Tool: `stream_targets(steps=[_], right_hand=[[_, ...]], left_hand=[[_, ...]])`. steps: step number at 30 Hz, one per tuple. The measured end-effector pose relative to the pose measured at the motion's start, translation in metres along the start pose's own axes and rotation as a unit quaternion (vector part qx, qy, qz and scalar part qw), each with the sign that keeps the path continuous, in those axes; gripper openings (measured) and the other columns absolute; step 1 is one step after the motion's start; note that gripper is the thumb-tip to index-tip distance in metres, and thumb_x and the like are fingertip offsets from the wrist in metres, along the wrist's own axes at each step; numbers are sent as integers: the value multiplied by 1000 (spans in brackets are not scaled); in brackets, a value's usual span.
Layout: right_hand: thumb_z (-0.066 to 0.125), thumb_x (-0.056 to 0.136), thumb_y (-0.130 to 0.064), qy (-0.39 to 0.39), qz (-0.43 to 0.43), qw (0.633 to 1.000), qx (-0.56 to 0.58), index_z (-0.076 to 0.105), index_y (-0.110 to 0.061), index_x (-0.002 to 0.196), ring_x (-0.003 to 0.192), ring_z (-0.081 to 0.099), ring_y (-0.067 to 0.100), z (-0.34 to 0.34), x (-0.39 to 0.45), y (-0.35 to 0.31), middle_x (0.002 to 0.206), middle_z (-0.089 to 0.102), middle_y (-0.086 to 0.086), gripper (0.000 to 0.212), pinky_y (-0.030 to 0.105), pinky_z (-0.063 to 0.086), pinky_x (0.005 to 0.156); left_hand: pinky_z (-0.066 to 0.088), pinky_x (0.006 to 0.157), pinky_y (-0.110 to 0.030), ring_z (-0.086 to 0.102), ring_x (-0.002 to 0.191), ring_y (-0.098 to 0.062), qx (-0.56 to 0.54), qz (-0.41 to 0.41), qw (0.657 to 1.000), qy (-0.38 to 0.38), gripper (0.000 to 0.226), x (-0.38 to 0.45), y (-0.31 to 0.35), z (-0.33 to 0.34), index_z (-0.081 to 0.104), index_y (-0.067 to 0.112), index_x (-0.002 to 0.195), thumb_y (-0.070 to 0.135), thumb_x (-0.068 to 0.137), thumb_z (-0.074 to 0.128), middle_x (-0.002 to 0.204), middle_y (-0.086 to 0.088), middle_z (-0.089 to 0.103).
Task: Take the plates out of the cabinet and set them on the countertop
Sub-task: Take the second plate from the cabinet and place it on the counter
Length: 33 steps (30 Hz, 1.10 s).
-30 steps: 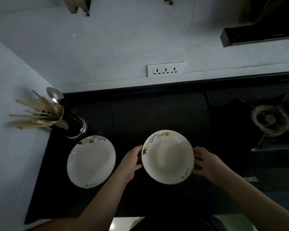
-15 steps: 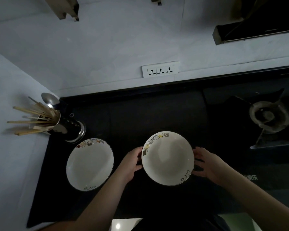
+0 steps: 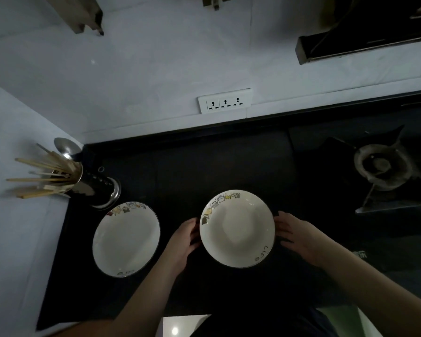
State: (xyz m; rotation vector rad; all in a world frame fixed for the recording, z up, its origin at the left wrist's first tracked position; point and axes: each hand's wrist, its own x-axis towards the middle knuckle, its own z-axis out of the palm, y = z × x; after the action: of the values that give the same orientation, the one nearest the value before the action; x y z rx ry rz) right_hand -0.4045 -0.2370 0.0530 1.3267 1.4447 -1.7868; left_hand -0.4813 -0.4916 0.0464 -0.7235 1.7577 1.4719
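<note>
Two white deep plates with small cartoon pictures along the rim are over the black countertop [image 3: 204,166]. The left plate [image 3: 126,239] lies flat on the counter, untouched. The right plate [image 3: 237,228] is held between my hands at the counter's middle. My left hand [image 3: 184,242] grips its left edge and my right hand [image 3: 295,235] grips its right edge, fingers curled under the rim. Whether this plate touches the counter is not visible. The cabinet is out of sight.
A metal utensil holder [image 3: 93,188] with chopsticks and a ladle stands in the back left corner, close to the left plate. A gas burner [image 3: 384,169] sits at the right. A socket strip [image 3: 225,101] is on the wall behind.
Both hands and the right plate stay almost where they were. The view has shifted slightly.
</note>
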Motion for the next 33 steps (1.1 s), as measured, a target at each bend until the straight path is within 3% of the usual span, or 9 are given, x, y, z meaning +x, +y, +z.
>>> stream_targets(steps=[4, 7, 10, 15, 19, 22, 24, 29, 33], right_hand=[[49, 98, -25, 31, -41, 997, -58, 42, -18, 142, 131, 45, 25, -6, -1, -2, 144, 48, 8, 45, 43, 33, 110], [46, 99, -33, 34, -106, 974, -199, 47, -25, 137, 126, 47, 23, -14, -5, -4, 140, 50, 4, 39, 40, 36, 105], [43, 99, -41, 19, -180, 921, -344, 48, -27, 136, 122, 49, 18, -17, -15, -6, 139, 50, 0, 39, 37, 37, 103], [43, 96, -50, 33, -290, 821, -490, 38, -29, 143, 129, 44, 17, -10, -38, 2, 150, 36, -5, 52, 35, 39, 103], [35, 97, -53, 109, -358, 723, -581, 26, -30, 149, 143, 24, 18, 7, -59, 13, 156, 27, -5, 57, 41, 19, 118], [26, 96, -56, 170, -407, 653, -616, 22, -28, 151, 146, 18, 19, 23, -72, 30, 158, 26, -2, 61, 39, 10, 118], [24, 95, -57, 191, -418, 647, -608, 23, -26, 151, 146, 19, 20, 35, -82, 41, 158, 28, 0, 64, 39, 10, 118], [6, 88, -63, 213, -422, 646, -599, 17, -28, 153, 148, 12, 19, 67, -112, 67, 161, 20, -1, 74, 40, 7, 120], [10, 91, -61, 236, -425, 651, -583, 24, -26, 152, 148, 16, 20, 95, -136, 94, 159, 26, 1, 72, 43, 11, 120]], left_hand=[[44, 104, -42, 54, 119, -20, 107, 43, 992, 43, 42, -3, -3, 2, 47, 25, 141, 33, 100, 46, 137, -2, 54], [43, 104, -39, 49, 125, -17, 238, 98, 965, 61, 44, -12, -3, 0, 42, 29, 144, 33, 100, 45, 144, -1, 48], [42, 100, -33, 48, 127, -14, 379, 176, 907, 62, 48, -23, -3, -2, 38, 28, 147, 36, 101, 46, 146, 1, 46], [38, 110, -37, 37, 140, -16, 518, 261, 811, 75, 54, -46, -10, -13, 32, 26, 151, 42, 101, 44, 156, 0, 35], [23, 116, -50, 18, 149, -19, 649, 285, 690, 145, 63, -61, -13, -25, 15, 29, 156, 52, 100, 33, 161, 0, 23], [10, 119, -56, 3, 152, -21, 685, 313, 640, 155, 66, -75, -16, -35, 3, 31, 157, 57, 100, 24, 165, 0, 9], [6, 121, -51, -1, 152, -20, 678, 359, 624, 147, 67, -84, -20, -45, 0, 32, 157, 58, 99, 22, 166, 1, 5], [8, 121, -47, 2, 151, -18, 625, 436, 632, 142, 70, -99, -28, -85, 2, 32, 156, 63, 94, 10, 165, 2, 6], [3, 122, -46, -7, 151, -15, 635, 457, 615, 99, 72, -110, -38, -117, -2, 33, 156, 64, 90, 2, 166, 4, -3]])
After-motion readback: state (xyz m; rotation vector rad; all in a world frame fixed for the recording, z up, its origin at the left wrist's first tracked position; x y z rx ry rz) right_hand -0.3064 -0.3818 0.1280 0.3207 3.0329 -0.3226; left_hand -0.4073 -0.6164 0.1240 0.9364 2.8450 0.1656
